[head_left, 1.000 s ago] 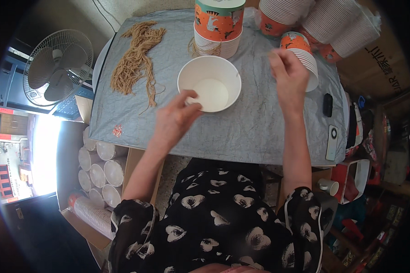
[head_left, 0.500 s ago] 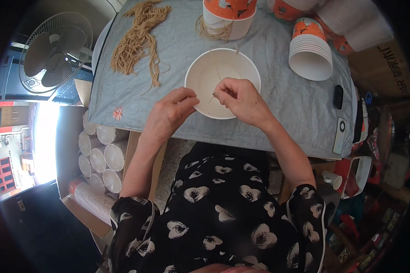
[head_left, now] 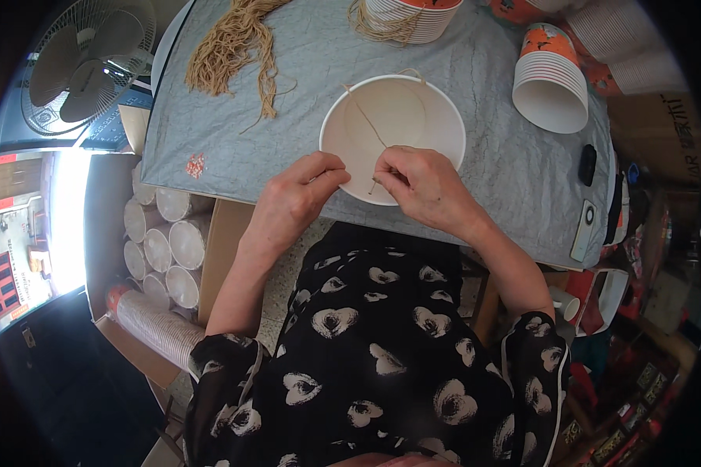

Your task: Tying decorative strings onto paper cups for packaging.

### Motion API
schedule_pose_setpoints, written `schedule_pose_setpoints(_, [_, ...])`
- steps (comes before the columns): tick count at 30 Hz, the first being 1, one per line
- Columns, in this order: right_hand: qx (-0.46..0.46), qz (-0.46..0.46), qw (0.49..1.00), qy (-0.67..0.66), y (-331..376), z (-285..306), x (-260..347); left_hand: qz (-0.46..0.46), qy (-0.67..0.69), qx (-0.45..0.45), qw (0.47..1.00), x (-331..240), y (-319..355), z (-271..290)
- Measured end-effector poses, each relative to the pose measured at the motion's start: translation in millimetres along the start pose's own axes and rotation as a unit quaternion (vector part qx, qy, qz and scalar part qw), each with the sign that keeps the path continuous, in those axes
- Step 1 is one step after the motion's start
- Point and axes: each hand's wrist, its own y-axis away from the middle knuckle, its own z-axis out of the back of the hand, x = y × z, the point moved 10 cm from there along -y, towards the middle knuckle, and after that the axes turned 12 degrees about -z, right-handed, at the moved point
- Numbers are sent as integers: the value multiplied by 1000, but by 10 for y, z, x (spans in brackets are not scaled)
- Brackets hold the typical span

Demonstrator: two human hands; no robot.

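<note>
A white paper tub (head_left: 385, 113) stands in front of me with its open mouth tipped toward me. At its near left rim, the fingers of my left hand (head_left: 300, 198) are closed in a pinch on the edge. Over the tub's mouth my right hand (head_left: 432, 187) pinches a thin tan string (head_left: 368, 121), whose short end pokes out below the fingers. From there the string runs up to the far left of the rim, and more of it loops over the far edge. The tub's outer wall is mostly hidden.
A bundle of tan strings (head_left: 237, 50) lies at the far left of the grey-covered table (head_left: 475, 93). Stacked tubs with string around them (head_left: 417, 22) stand beyond mine. Another stack (head_left: 551, 86) lies at right, near a black object (head_left: 588, 165) and a pale remote (head_left: 582, 231).
My right hand has drawn the string tighter across the tub's mouth. The tub tips more toward me, my left hand staying at its rim. The whole view has shifted slightly.
</note>
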Motion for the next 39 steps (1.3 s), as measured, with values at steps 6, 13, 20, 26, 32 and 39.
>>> schedule_pose_setpoints(6, [7, 0, 1000, 17, -4, -2, -17, 8, 6, 7, 1000, -6, -38, 0])
schedule_pose_setpoints(13, [11, -2, 1000, 23, 0, 2, -23, 12, 0, 12, 1000, 1, -69, -11])
schedule_pose_setpoints(20, [43, 23, 996, 80, 4, -40, 51, 9, 7, 14, 1000, 42, -138, -9])
schedule_pose_setpoints(26, [117, 96, 977, 149, 77, 63, 210, 24, 15, 21, 999, 98, -323, -14])
schedule_pose_setpoints(32, [145, 20, 986, 85, -68, 161, 52, 14, 50, 63, 997, -6, -524, -97])
schedule_pose_setpoints(39, [130, -6, 989, 65, -96, 259, -112, 2, 58, 117, 991, -38, -699, -268])
